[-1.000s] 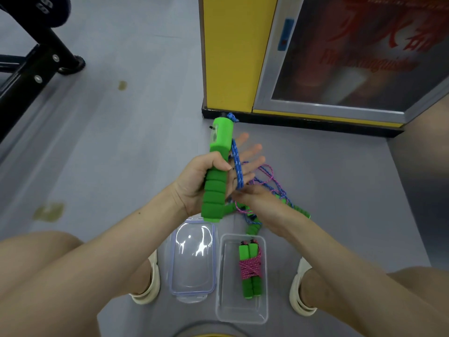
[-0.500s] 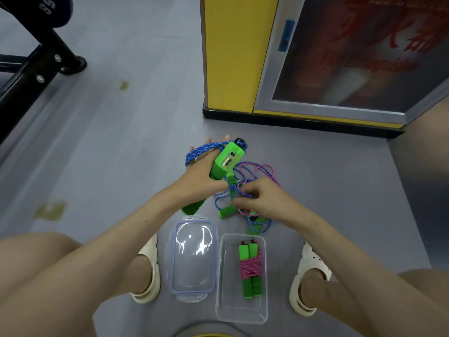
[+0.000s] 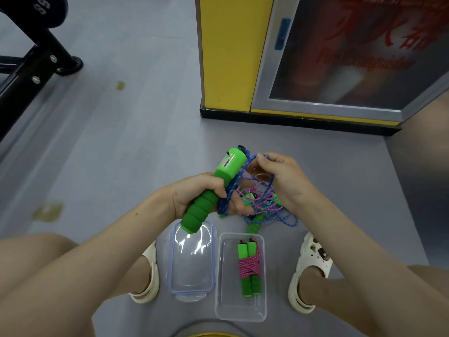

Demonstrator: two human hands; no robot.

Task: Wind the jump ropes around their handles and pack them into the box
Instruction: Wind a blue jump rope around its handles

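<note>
Head view: cabinet writing was too blurred to read. The left hand (image 3: 194, 193) gripped a ribbed green foam handle (image 3: 206, 203); the right hand (image 3: 284, 181) pinched braided blue rope (image 3: 252, 161). A wound pink-roped bundle (image 3: 249, 268) lay in the clear plastic box (image 3: 226, 300).

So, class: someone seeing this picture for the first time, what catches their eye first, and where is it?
The bright green handle, gripped in the left hand at centre, while the right hand pulls a loop of blue rope. Below, a clear box on the floor holds one wound pink-rope bundle, its lid alongside.
</note>
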